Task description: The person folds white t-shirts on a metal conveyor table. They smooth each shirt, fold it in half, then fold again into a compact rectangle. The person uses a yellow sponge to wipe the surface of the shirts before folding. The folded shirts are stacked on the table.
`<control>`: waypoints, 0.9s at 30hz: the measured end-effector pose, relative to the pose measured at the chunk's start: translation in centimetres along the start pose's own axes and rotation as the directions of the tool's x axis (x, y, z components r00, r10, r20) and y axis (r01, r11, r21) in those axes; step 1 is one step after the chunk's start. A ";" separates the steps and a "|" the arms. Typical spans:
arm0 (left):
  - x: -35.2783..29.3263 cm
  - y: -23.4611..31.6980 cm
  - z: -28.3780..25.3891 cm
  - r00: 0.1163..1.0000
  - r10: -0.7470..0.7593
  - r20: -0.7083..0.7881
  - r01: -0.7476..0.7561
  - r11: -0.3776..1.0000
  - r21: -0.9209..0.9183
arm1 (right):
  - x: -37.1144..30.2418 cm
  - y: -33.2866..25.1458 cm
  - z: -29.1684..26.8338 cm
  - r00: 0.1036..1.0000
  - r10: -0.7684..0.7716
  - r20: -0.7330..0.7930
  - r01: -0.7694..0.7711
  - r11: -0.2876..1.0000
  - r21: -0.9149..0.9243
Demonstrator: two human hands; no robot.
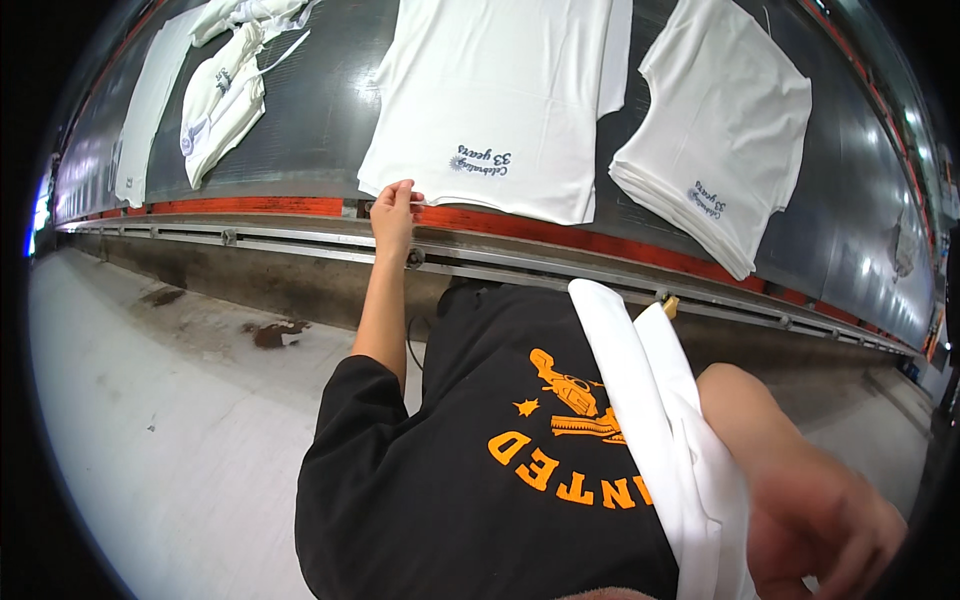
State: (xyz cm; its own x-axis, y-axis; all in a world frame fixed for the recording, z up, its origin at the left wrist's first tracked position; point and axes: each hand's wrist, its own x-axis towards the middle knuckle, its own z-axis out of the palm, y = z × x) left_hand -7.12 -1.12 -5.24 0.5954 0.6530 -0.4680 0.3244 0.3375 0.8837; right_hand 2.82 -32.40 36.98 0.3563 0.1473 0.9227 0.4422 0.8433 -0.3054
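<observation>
At the table's near edge, my left hand (395,210) has its thumb and fingers pinched together at the lower hem of a white printed fabric panel (490,100). This panel lies flat on top of others, with a small dark print near its hem. My right hand (830,520) is low at the right, close to my body, its fingers curled and smeared by motion. Beside it, a long folded white cloth (650,410) hangs down the front of my black T-shirt (430,490). Whether the right fingers grip this cloth is not clear.
A stack of white printed panels (715,140) lies to the right on the dark metal table (310,130). Crumpled white pieces (222,105) and a narrow white strip (155,110) lie at the left. A metal rail (300,243) runs along the near edge. Brown stains (275,334) mark the floor.
</observation>
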 end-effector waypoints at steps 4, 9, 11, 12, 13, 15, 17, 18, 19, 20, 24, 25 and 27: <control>3.3 0.8 -3.6 0.998 0.016 -0.055 -0.014 0.999 0.029 | -3.5 1.6 1.0 0.820 0.554 -0.147 -0.500 0.567 -0.654; 8.6 0.7 -8.0 0.938 0.297 -0.181 -0.180 0.860 0.477 | -21.1 14.0 -9.4 0.283 0.735 -0.616 -0.935 0.068 -0.348; 9.5 2.9 -7.4 0.921 0.358 -0.151 -0.201 0.772 0.603 | -30.8 14.0 -12.9 0.039 0.671 -0.740 -0.978 -0.126 -0.166; 9.7 3.6 -7.1 0.932 0.339 -0.131 -0.196 0.773 0.604 | -34.0 13.9 -13.3 -0.028 0.628 -0.778 -0.977 -0.182 -0.112; 10.3 3.5 -7.4 0.931 0.343 -0.122 -0.201 0.765 0.612 | -36.2 13.8 -13.3 -0.096 0.587 -0.804 -0.971 -0.233 -0.055; 11.6 2.4 -8.4 0.932 0.345 -0.113 -0.201 0.749 0.631 | -38.5 14.2 -13.0 -0.156 0.495 -0.855 -0.934 -0.357 -0.036; 12.5 2.9 -7.2 0.935 0.347 -0.073 -0.218 0.724 0.655 | -39.0 14.4 -12.7 -0.172 0.438 -0.882 -0.912 -0.409 -0.025; 12.6 3.1 -6.7 0.940 0.337 -0.057 -0.212 0.705 0.677 | -39.2 14.4 -12.6 -0.184 0.420 -0.889 -0.900 -0.436 -0.020; 12.7 3.4 -6.2 0.942 0.333 -0.040 -0.212 0.683 0.699 | -39.1 14.7 -12.7 -0.192 0.404 -0.895 -0.889 -0.457 -0.015; 13.1 3.7 -5.9 0.946 0.323 -0.025 -0.208 0.665 0.717 | -40.1 14.8 -13.5 -0.157 0.406 -0.900 -0.880 -0.471 -0.059; 12.9 4.0 -5.7 0.960 0.279 0.003 -0.186 0.634 0.750 | -41.1 15.4 -14.7 -0.109 0.463 -0.880 -0.808 -0.556 -0.192; 13.1 3.9 -5.8 0.954 0.300 0.006 -0.198 0.612 0.766 | -40.0 15.7 -14.3 -0.130 0.458 -0.880 -0.833 -0.531 -0.153; 13.3 4.1 -5.8 0.942 0.334 0.021 -0.218 0.566 0.795 | -38.9 15.9 -13.8 -0.192 0.445 -0.875 -0.896 -0.443 -0.028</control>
State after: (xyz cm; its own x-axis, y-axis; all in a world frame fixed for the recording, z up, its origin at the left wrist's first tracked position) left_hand -2.12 12.86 -7.81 0.6846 0.7141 -0.1460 0.6381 -0.4904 0.5935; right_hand 7.35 -31.86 -7.04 0.8482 -0.1056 -0.5191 -0.4920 -0.5202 -0.6981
